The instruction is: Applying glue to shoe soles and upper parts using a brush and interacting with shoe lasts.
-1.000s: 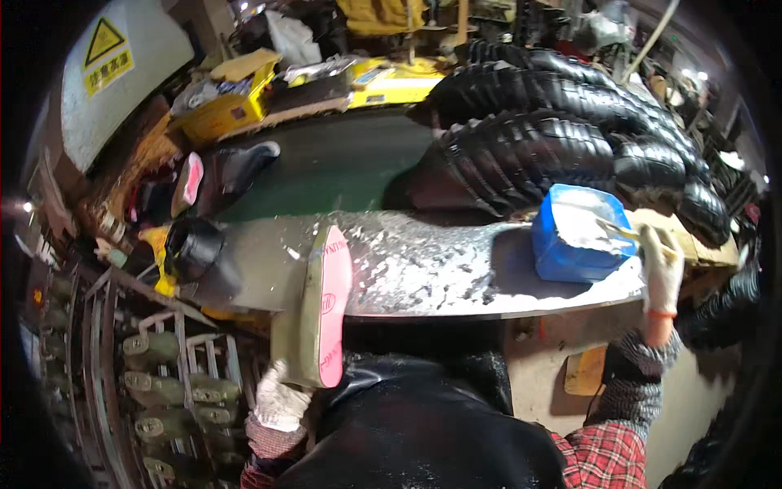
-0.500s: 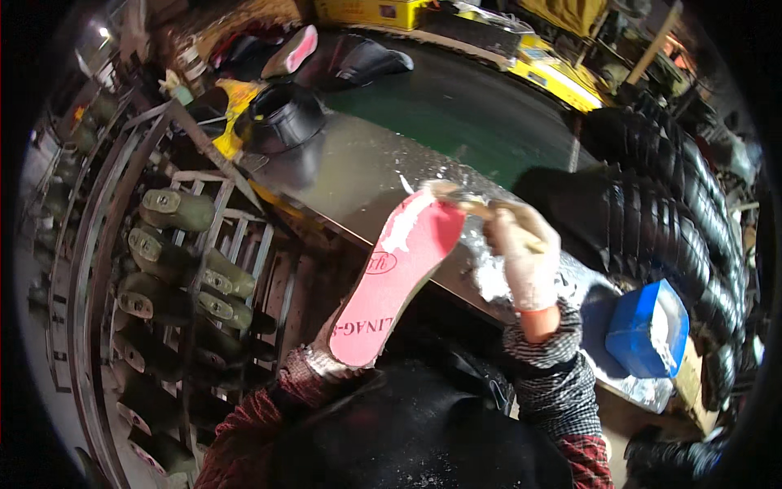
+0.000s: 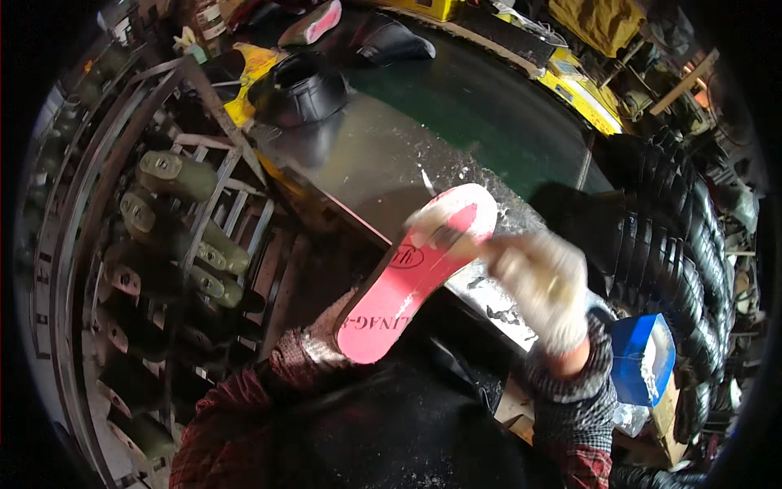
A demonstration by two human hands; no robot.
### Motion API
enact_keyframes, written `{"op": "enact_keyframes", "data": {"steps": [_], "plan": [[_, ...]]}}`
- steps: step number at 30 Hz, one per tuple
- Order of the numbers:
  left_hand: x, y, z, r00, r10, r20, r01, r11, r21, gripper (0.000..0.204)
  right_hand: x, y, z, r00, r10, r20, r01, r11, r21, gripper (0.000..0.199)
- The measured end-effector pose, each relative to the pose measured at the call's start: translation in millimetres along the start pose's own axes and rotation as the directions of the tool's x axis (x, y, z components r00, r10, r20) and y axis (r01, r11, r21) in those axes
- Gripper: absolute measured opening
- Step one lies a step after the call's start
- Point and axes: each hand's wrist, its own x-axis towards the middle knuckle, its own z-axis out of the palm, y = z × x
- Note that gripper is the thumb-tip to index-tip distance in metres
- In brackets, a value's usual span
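Observation:
A pink insole (image 3: pixel 376 314) with dark print is held up before me, sole face upward and tilted. It seems to lie on a shoe last, whose body is mostly hidden beneath it. My left hand (image 3: pixel 327 332), in a pale glove, grips it from behind at the near end; most of its fingers are out of sight. White paste coats the far end around a patch of bare pink. My right hand (image 3: pixel 547 285), gloved and smeared by motion, is closed round a brush (image 3: pixel 446 238) whose bristles touch the insole. A blue container (image 3: pixel 635 359) with white paste stands to the right.
Green-grey lasts (image 3: pixel 183 175) fill a metal rack (image 3: pixel 213 220) on the left. The bench (image 3: pixel 375 151) carries black shoe uppers (image 3: pixel 301 91) at its far left and paste spots nearer me. Many black uppers (image 3: pixel 656 224) are stacked on the right. A yellow box (image 3: pixel 582 94) sits behind.
My right hand has brought the brush from the insole's far tip down toward its middle. White paste now covers more of the far end. The view has shifted slightly.

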Motion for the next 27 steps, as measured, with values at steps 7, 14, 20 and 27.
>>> {"op": "enact_keyframes", "data": {"steps": [7, 14, 20, 27], "plan": [[-4, 3, 15, 0.995, -0.096, -0.008, 0.094, 0.991, -0.096, 0.034, -38, -12, 5, 0.976, 0.213, 0.051, -0.219, 0.954, 0.204, 0.025], [-8, -8, 13, 0.982, -0.160, 0.095, 0.177, 0.962, -0.208, 0.038, -106, 27, -7, 0.975, 0.222, 0.009, -0.218, 0.949, 0.229, 0.039], [-11, -1, -3, 0.995, -0.051, 0.091, 0.060, 0.993, -0.102, 0.039, -82, 1, 9, 1.000, -0.004, 0.018, 0.005, 0.997, -0.077, 0.033], [-12, 8, -18, 0.990, -0.143, 0.010, 0.143, 0.989, -0.022, 0.039, -57, 61, -40, 0.866, 0.158, -0.474, -0.171, 0.985, 0.016, 0.022]]}}
